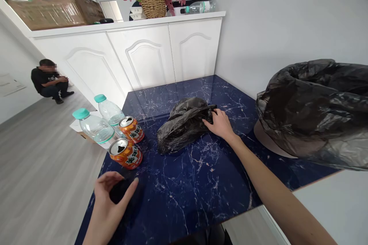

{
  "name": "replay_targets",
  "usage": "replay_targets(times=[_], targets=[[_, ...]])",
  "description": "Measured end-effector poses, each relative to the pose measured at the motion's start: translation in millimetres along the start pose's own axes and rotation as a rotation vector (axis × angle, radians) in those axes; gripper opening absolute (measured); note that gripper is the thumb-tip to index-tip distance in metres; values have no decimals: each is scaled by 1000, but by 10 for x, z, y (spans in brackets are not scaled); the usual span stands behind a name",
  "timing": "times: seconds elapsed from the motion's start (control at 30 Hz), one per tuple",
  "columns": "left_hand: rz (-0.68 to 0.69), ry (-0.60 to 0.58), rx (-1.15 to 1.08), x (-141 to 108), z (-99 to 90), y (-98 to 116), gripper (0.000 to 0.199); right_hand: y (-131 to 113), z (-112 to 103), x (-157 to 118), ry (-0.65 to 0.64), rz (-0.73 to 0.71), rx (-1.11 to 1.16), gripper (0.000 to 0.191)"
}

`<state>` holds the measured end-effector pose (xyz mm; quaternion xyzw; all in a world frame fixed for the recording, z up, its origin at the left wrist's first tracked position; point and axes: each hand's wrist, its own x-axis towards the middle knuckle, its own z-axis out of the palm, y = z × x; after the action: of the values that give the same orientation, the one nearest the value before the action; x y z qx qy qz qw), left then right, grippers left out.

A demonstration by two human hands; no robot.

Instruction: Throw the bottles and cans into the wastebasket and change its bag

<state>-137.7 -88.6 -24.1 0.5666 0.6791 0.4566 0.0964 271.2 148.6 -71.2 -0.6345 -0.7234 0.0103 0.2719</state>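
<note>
A crumpled black plastic bag (186, 124) lies on the dark blue marbled table (178, 183). My right hand (220, 122) grips the bag's right end, its fingertips partly hidden in the folds. My left hand (110, 199) is over the table's left side, thumb and fingers apart, with nothing between them. Just beyond it stand two opened orange drink cans, a nearer can (126, 154) and a farther can (132, 129). Behind the cans are two clear plastic bottles with teal caps, a left bottle (96, 128) and a right bottle (109, 111).
At the right stands a bin (267, 141) lined with a large black bag (310, 99). White cabinets (149, 57) run behind the table, bearing a potted plant (153, 4) and a lying bottle (199, 7). A person (51, 78) sits low by the wall at far left.
</note>
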Motion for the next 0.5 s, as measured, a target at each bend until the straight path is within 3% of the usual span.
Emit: replay_targets(times=[0.07,0.13,0.27,0.5], targets=[[23,-255,18,-102,-75,104,47,-9,30,-4,8,-2,20,56],[75,-405,20,-105,-107,242,38,-21,50,-11,17,-4,47,54],[138,-430,-12,55,-68,389,40,-38,46,-45,38,0,127,52],[109,-464,-105,307,-20,249,40,-131,-98,-296,52,35,319,59]])
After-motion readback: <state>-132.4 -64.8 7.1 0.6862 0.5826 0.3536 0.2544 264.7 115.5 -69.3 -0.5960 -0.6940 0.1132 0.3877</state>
